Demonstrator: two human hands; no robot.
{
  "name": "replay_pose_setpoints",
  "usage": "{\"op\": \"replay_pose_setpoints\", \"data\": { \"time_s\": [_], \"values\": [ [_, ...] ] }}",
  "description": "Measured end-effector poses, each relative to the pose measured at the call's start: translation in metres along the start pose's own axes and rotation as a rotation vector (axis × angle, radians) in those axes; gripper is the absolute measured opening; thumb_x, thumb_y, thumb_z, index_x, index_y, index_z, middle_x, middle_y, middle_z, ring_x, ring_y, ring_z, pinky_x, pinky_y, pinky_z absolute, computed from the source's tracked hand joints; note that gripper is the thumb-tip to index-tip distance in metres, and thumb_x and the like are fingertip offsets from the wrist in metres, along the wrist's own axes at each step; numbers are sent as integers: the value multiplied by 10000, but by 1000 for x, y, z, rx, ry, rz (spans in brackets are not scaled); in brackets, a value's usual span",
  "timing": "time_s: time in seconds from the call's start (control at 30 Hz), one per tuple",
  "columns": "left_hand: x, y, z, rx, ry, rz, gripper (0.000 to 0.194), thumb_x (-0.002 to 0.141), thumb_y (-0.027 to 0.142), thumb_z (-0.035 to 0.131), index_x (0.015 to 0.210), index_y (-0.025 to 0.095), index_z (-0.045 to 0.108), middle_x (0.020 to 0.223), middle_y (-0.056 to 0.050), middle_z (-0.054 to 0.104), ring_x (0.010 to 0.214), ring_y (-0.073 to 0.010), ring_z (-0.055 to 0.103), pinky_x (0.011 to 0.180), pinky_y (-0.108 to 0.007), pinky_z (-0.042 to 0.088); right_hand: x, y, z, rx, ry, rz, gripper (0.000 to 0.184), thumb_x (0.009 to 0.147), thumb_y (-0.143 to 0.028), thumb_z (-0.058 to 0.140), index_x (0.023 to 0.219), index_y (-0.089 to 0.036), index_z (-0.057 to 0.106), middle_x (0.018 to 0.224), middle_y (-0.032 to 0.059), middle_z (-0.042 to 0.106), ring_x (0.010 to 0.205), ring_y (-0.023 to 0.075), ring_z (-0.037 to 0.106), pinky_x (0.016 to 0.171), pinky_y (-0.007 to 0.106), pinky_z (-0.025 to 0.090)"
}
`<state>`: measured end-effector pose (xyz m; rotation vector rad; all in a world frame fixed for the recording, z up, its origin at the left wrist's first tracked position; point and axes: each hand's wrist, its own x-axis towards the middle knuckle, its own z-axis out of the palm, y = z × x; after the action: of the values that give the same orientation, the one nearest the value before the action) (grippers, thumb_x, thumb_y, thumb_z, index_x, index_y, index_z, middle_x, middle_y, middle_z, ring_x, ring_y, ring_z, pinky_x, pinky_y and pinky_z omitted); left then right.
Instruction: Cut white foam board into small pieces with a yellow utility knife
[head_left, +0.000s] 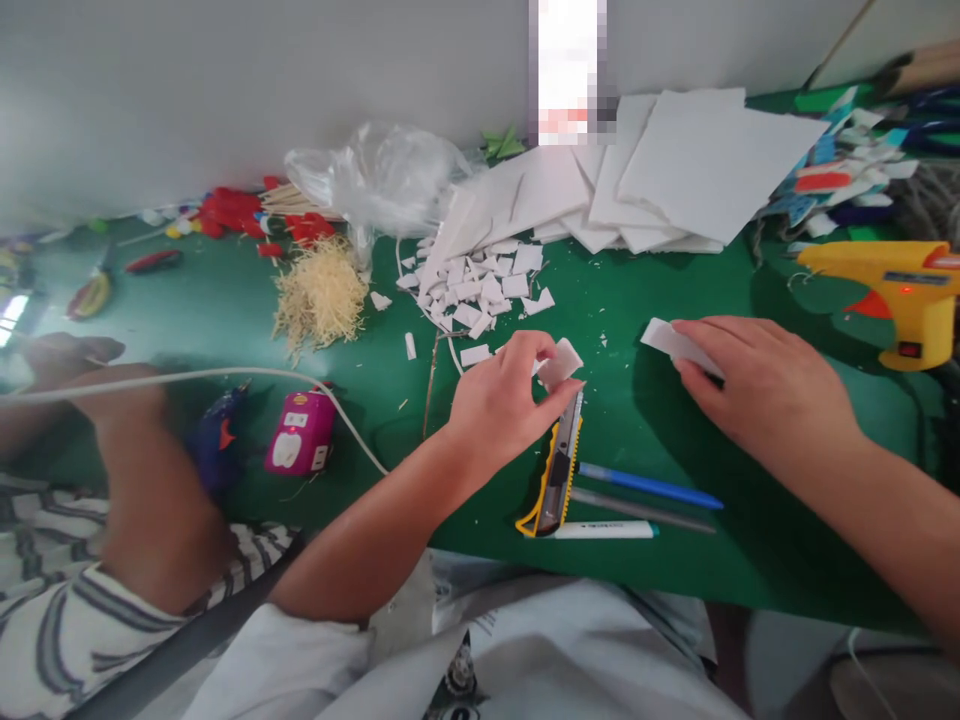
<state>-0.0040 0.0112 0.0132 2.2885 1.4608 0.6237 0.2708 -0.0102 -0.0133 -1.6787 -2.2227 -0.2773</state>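
Note:
Between thumb and fingers, my left hand point(495, 390) pinches a small white foam board piece point(562, 364) just above the tip of a yellow utility knife point(559, 470). My right hand point(765, 375) is closed on a white foam board strip point(667, 343), whose near end is hidden under the fingers. A heap of cut white scraps point(480, 290) lies beyond my left hand. Below the hands, beside the knife, are a blue pen point(652, 486), a thin grey stick point(645, 509) and a white marker point(604, 530).
White foam sheets point(712, 160) are stacked at the back. A yellow glue gun point(915, 300) lies at right. Leftward are a pile of pale shredded strands point(321, 295), a plastic bag point(390, 180), a magenta power adapter point(300, 432) with a white cable, and another person's arm point(135, 470).

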Motion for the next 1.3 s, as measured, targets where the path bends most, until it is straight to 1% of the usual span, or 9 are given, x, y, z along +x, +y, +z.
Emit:
{"op": "replay_pose_setpoints", "data": {
  "time_s": [0.17,0.23,0.3,0.4,0.6,0.73,0.87,1.1,1.3],
  "values": [
    [-2,-1,5,14,37,121,273,948,353,739,883,217,512,897,34,667,583,-76,529,582,-220,386,23,2,-13,82,-199,199,366,932,-302,581,1236,-179,742,1264,185,757,1136,380,703,882,521,558],
    [-3,1,5,34,62,134,303,964,404,719,859,218,504,854,37,642,580,-82,518,560,-225,361,30,-11,-19,326,-174,309,387,894,-377,638,1224,-208,746,1211,150,775,1055,332,728,869,488,579],
    [-4,4,6,79,56,137,311,975,441,699,861,219,513,843,32,634,615,-100,547,563,-236,356,33,-30,-23,705,-263,452,442,867,-525,683,1186,-229,763,981,92,797,805,254,743,730,419,604],
    [-5,7,9,152,5,139,297,1000,474,648,883,222,543,869,14,645,681,-129,601,575,-251,368,36,-57,-25,1081,-362,556,485,799,-569,738,1143,-232,790,875,56,789,719,218,746,663,367,614],
    [-2,18,-2,237,-169,69,423,948,617,694,1000,206,609,1143,-60,724,802,-164,712,625,-261,469,40,-57,-18,960,-267,515,192,805,-337,695,919,-274,835,800,24,793,681,194,723,599,314,571],
    [-2,39,-18,400,-557,-170,502,917,695,685,1033,211,622,840,-25,737,760,-260,761,617,-304,500,33,-39,-6,739,-162,372,220,861,-291,634,934,-275,840,839,29,803,675,186,705,619,324,572],
    [-8,55,-18,443,-816,-194,424,959,584,691,1121,200,611,830,-53,772,796,-316,798,637,-336,552,22,-29,9,570,-60,157,253,935,-257,576,971,-257,826,952,55,812,810,212,747,700,354,600],
    [-12,56,-26,463,-873,-216,187,1001,275,598,1179,216,596,988,-52,806,892,-322,817,679,-371,591,14,-17,7,481,-20,-45,251,985,-342,606,1134,-227,773,1089,91,797,937,239,762,817,402,627],
    [-10,47,-39,431,-694,-217,312,960,288,582,1268,244,600,931,5,808,790,-279,805,662,-365,581,9,-14,7,419,-122,-166,471,916,-398,652,1343,-200,671,1186,118,792,1045,322,741,897,515,617]
  ]
}}
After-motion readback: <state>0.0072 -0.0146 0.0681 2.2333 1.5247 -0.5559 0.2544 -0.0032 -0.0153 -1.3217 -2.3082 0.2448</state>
